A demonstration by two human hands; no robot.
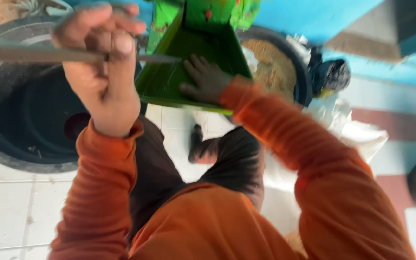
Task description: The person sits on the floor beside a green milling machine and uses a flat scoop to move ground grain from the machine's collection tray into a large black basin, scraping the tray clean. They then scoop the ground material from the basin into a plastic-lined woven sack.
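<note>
Orange sleeves fill the lower half of the view, one arm running up to each hand. The left hand [103,62] is raised close to the camera, its fingers [121,45] curled tight around a thin grey metal rod [34,54]; the rod runs level from the left edge of the picture through the fist and on to the wall of the green chute [169,72]. The right hand [207,79] lies flat inside that chute, fingers spread and pressed against its sloping green floor, near the lower lip. Above the chute rises the green body of the machine [208,12], blurred.

Left of the chute, under the rod, sits a large black tub [6,130] on the white tiled floor [6,207]. Behind the chute to the right, a second dark round basin holds tan, grainy material [273,67], partly hidden by the chute's edge. Beside it lie a dark bundle [333,74] and a white sack [362,137]. The person's dark trousers and one foot [197,144] show below the chute. Blue wall [314,17] stands behind.
</note>
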